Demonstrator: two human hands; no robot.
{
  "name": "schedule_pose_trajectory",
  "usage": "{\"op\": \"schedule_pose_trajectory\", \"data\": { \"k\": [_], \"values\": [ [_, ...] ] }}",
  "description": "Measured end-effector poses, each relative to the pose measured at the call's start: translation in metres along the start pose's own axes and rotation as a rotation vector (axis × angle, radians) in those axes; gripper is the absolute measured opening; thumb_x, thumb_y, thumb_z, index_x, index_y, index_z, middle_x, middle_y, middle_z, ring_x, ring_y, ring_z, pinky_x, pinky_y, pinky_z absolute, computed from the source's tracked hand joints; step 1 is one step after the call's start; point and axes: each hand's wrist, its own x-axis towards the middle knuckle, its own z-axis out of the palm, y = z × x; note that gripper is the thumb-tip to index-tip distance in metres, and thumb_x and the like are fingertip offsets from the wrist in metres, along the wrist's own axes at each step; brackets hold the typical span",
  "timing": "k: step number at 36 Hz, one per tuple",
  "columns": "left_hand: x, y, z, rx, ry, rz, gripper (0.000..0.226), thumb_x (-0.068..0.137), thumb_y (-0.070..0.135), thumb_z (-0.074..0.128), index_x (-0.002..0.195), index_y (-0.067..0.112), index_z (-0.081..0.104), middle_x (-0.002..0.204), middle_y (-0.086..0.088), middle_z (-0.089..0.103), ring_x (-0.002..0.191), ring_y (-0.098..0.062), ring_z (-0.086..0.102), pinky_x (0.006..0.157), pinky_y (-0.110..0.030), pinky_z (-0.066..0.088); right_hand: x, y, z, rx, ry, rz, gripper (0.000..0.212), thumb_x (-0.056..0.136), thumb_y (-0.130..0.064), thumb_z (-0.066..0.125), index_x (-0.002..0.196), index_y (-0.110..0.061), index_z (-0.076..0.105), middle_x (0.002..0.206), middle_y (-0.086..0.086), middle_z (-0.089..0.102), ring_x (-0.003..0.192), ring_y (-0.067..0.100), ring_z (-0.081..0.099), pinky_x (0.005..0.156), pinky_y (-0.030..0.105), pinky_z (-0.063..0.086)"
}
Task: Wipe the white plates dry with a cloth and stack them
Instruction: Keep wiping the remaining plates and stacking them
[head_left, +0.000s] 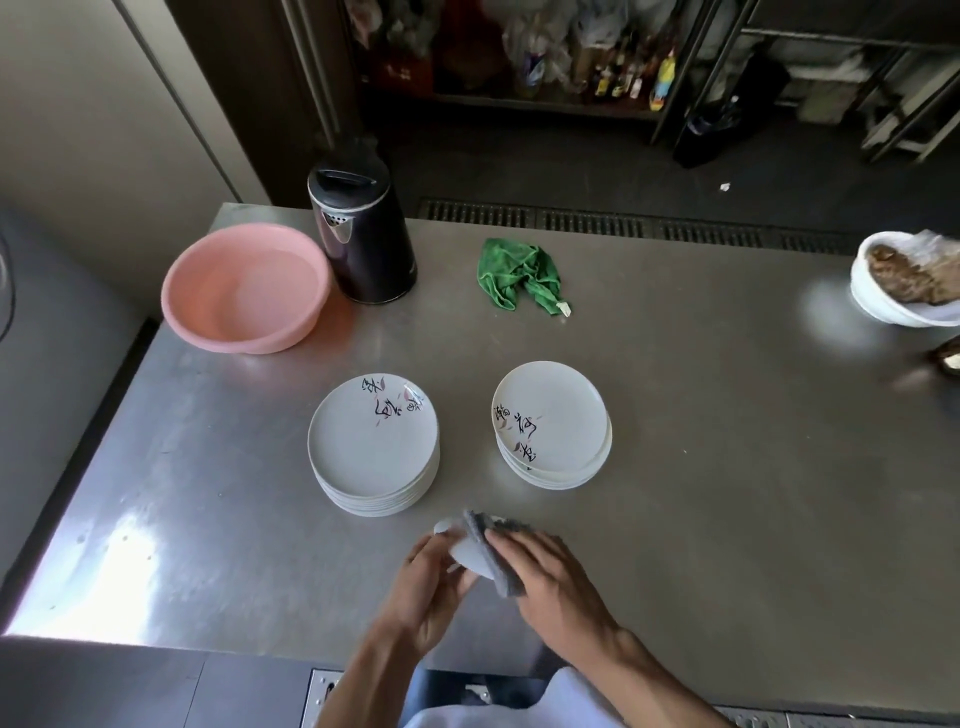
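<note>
Near the table's front edge my left hand grips a white plate, which is tilted toward me. My right hand presses a grey cloth against that plate, fingers laid over the cloth. Much of the plate is hidden by the cloth and hands. Beyond them stand two stacks of white plates with black and pink markings: a taller left stack and a shorter right stack.
On the steel table a pink basin sits at the back left, with a dark kettle beside it. A crumpled green cloth lies behind the stacks. A white bowl of food is at the right edge.
</note>
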Motion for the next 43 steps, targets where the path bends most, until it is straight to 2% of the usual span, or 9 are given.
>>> {"op": "schedule_pose_trajectory", "data": {
  "k": [3, 7, 10, 17, 20, 24, 27, 31, 43],
  "values": [
    [-0.002, 0.002, 0.005, 0.177, 0.057, -0.027, 0.031, 0.101, 0.044, 0.058, 0.105, 0.016, 0.071, 0.104, -0.007, 0.075, 0.095, -0.022, 0.074, 0.066, -0.035, 0.060, 0.015, 0.001, -0.012, 0.206, 0.114, 0.247, 0.056, 0.081, 0.004, 0.065, 0.125, -0.030, 0.063, 0.104, -0.019, 0.067, 0.088, 0.005, 0.063, 0.083, 0.017, 0.049],
    [0.004, -0.008, 0.002, 0.593, 0.277, 0.228, 0.024, 0.096, 0.022, 0.070, 0.112, 0.012, 0.055, 0.110, -0.016, 0.069, 0.087, -0.019, 0.066, 0.065, -0.033, 0.055, 0.025, 0.009, -0.022, 0.444, 0.203, 0.591, 0.017, 0.092, -0.032, 0.060, 0.104, -0.042, 0.067, 0.088, -0.036, 0.067, 0.079, -0.009, 0.063, 0.069, 0.005, 0.044],
    [0.004, -0.015, 0.001, 0.653, 0.231, 0.226, 0.024, 0.098, 0.012, 0.067, 0.116, 0.016, 0.053, 0.109, -0.010, 0.066, 0.087, -0.015, 0.065, 0.064, -0.027, 0.054, 0.023, 0.021, -0.020, 0.570, 0.255, 0.760, 0.011, 0.091, -0.028, 0.069, 0.102, -0.027, 0.069, 0.087, -0.023, 0.072, 0.088, 0.001, 0.068, 0.079, 0.019, 0.052],
    [0.004, -0.021, 0.010, 0.553, 0.124, 0.229, 0.017, 0.103, 0.009, 0.057, 0.115, 0.014, 0.067, 0.107, -0.010, 0.076, 0.099, -0.032, 0.073, 0.073, -0.048, 0.064, 0.020, 0.037, -0.023, 0.710, 0.445, 0.950, 0.013, 0.090, -0.021, 0.071, 0.104, -0.019, 0.072, 0.098, -0.006, 0.076, 0.097, 0.014, 0.071, 0.085, 0.037, 0.057],
    [0.008, -0.016, 0.028, 0.443, 0.134, 0.238, 0.019, 0.102, 0.007, 0.057, 0.115, 0.016, 0.067, 0.111, -0.010, 0.075, 0.101, -0.031, 0.071, 0.069, -0.039, 0.063, 0.013, 0.045, -0.026, 0.614, 0.483, 0.961, 0.006, 0.093, -0.019, 0.066, 0.095, -0.023, 0.070, 0.092, -0.006, 0.074, 0.091, 0.020, 0.070, 0.080, 0.038, 0.057],
    [0.023, -0.003, 0.056, 0.367, 0.177, 0.278, 0.031, 0.101, 0.002, 0.053, 0.129, 0.014, 0.060, 0.123, -0.011, 0.069, 0.113, -0.034, 0.066, 0.068, -0.037, 0.062, 0.003, 0.047, -0.033, 0.507, 0.463, 0.894, 0.022, 0.096, -0.016, 0.063, 0.087, -0.036, 0.063, 0.086, -0.023, 0.069, 0.085, -0.006, 0.066, 0.070, 0.011, 0.047],
    [0.035, 0.005, 0.075, 0.369, 0.208, 0.311, 0.033, 0.101, 0.000, 0.049, 0.130, 0.012, 0.058, 0.128, -0.014, 0.065, 0.117, -0.036, 0.064, 0.068, -0.037, 0.063, 0.004, 0.046, -0.034, 0.495, 0.427, 0.864, 0.012, 0.098, -0.019, 0.060, 0.097, -0.030, 0.066, 0.091, -0.017, 0.071, 0.086, -0.005, 0.065, 0.079, 0.022, 0.049],
    [0.052, 0.012, 0.093, 0.401, 0.256, 0.320, 0.031, 0.100, 0.000, 0.049, 0.127, 0.010, 0.058, 0.129, -0.016, 0.062, 0.117, -0.038, 0.062, 0.063, -0.034, 0.063, 0.005, 0.045, -0.033, 0.531, 0.410, 0.900, 0.028, 0.098, -0.022, 0.058, 0.074, -0.036, 0.056, 0.055, -0.025, 0.056, 0.056, -0.003, 0.052, 0.067, 0.026, 0.045],
    [0.084, 0.012, 0.122, 0.460, 0.349, 0.331, 0.040, 0.104, 0.006, 0.048, 0.141, 0.018, 0.054, 0.127, -0.013, 0.061, 0.114, -0.038, 0.064, 0.061, -0.034, 0.063, 0.003, 0.031, -0.030, 0.428, 0.332, 0.696, 0.021, 0.094, -0.024, 0.058, 0.113, -0.024, 0.070, 0.096, -0.044, 0.063, 0.087, -0.015, 0.063, 0.076, -0.001, 0.040]
  ]
}}
